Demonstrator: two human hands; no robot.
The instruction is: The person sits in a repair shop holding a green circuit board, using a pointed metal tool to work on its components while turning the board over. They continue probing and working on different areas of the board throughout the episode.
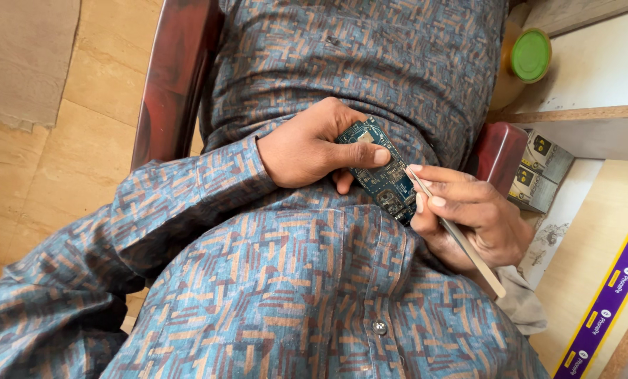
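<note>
A tan tiled floor [82, 91] lies at the left, with a dark red glossy chair [177, 70] under the seated person; at the right a pale wooden shelf [595, 84] carries a bottle with a round green cap [531, 55], and small printed boxes [542, 168] sit below it. The person's lap is covered by woven cloth in blue and rust blocks. Over the lap, the left hand [307, 147] curls around a small blue circuit board [380, 168], its grip clenched on the board with the thumb pressed flat across the top face. The right hand [468, 217] pinches slim metal tweezers [454, 235], tips touching the board's right edge
</note>
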